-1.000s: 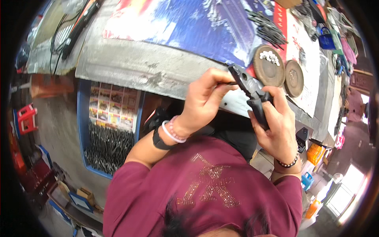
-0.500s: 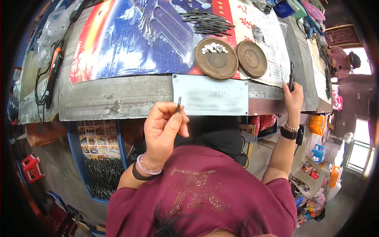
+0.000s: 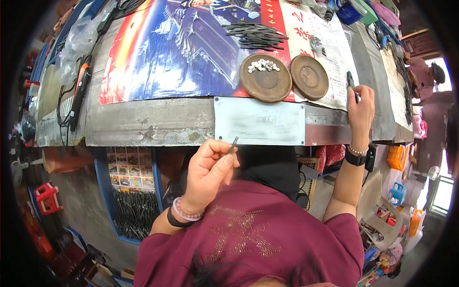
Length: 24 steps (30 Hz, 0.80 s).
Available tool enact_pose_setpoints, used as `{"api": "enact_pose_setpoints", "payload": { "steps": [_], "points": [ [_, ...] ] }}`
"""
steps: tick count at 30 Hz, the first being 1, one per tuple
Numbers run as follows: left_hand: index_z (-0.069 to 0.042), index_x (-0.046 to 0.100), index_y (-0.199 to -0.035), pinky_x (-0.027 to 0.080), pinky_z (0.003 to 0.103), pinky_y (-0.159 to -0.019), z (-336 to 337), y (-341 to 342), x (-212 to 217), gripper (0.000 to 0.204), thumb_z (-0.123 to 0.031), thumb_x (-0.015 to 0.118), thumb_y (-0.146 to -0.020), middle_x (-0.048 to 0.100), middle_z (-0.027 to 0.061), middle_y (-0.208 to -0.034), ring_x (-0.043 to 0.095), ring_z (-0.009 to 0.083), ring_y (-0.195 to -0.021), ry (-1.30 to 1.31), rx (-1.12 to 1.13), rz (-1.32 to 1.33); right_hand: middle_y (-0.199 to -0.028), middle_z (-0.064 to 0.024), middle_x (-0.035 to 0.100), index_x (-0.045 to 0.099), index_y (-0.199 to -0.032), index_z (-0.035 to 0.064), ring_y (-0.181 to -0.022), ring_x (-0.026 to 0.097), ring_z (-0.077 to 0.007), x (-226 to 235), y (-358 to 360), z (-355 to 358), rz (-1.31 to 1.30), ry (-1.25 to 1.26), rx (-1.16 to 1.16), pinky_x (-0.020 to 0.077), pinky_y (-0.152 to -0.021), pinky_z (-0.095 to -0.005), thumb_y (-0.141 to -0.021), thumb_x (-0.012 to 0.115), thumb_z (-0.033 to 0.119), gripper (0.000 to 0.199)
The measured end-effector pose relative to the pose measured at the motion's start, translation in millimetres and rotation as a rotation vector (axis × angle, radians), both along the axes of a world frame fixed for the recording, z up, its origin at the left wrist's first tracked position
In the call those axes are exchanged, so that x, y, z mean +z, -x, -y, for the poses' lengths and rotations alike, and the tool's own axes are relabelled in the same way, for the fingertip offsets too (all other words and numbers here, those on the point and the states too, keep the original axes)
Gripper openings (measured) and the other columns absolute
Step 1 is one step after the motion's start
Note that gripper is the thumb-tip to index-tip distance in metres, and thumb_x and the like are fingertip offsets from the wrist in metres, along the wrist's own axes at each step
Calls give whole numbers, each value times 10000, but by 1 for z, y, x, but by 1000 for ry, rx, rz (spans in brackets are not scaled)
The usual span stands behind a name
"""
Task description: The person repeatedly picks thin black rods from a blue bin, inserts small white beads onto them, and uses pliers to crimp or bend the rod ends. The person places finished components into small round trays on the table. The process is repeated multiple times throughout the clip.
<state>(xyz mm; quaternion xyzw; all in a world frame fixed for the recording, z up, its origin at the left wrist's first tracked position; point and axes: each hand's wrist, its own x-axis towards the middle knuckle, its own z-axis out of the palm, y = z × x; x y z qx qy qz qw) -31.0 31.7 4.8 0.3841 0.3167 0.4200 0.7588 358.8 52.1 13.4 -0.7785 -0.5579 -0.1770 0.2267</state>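
My left hand (image 3: 210, 165) pinches a thin dark rod (image 3: 234, 145) between thumb and fingers, just off the table's near edge. The rod's narrow tip points up and slightly right. At the right side of the table, my right hand (image 3: 361, 107) has its fingers closed round a slender black tool (image 3: 351, 80), whose far end leans left; its exact kind is not clear. Left of that hand lie two round brown dishes: one (image 3: 265, 88) holds small white pieces (image 3: 263, 65), the other (image 3: 313, 88) tiny bits. A pale rectangular plate (image 3: 259, 122) is fixed along the front edge.
A pile of black strips (image 3: 256, 36) lies behind the dishes on a printed poster sheet (image 3: 143, 71). An orange-and-black corded tool (image 3: 80, 91) rests at the left. Below the table, a blue-framed drawer (image 3: 136, 210) holds many dark rods. A red stool (image 3: 48, 197) stands lower left.
My left hand has lowered with the rod, which now tilts more to the right. My right hand has moved farther across the table, and the black tool leans left. The whole view has shifted slightly.
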Motion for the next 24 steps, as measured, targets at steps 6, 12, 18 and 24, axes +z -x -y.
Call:
{"api": "enact_pose_setpoints", "payload": {
  "steps": [6, 12, 18, 24],
  "points": [
    [5, 520, -1042, 384, 170, -524, -2, -2, -1, 115, -68, 525, -953, 610, 54, -846, 474, 33, -566, 19, -60, 26, -855, -123, 592, 589, -889, -19, -740, 614, -224, 23, 58, -20, -366, 44, 430, 478, -687, -312, -835, 632, 35, 87],
    [-2, 524, -1045, 384, 167, -531, 0, 7, -3, 117, -63, 535, -946, 617, 42, -844, 474, 26, -575, 60, -57, 31, -883, -128, 588, 622, -895, 10, -784, 607, -301, 17, 106, -54, -378, 198, 626, 478, -696, -360, -831, 625, 67, 86],
    [-2, 526, -1051, 383, 166, -530, -1, 20, -4, 120, -56, 534, -944, 617, 43, -848, 469, 23, -577, 66, -17, 35, -968, -107, 583, 631, -929, 31, -871, 591, -308, 4, 127, -85, -177, 236, 688, 472, -744, -386, -846, 614, 104, 112],
    [2, 525, -1060, 392, 170, -533, -3, 25, -5, 125, -50, 527, -947, 614, 45, -852, 471, 21, -588, 82, -23, 44, -930, -105, 567, 612, -887, 25, -861, 579, -310, 1, 135, -90, -88, 310, 651, 460, -737, -401, -828, 610, 90, 88]
  ]
}}
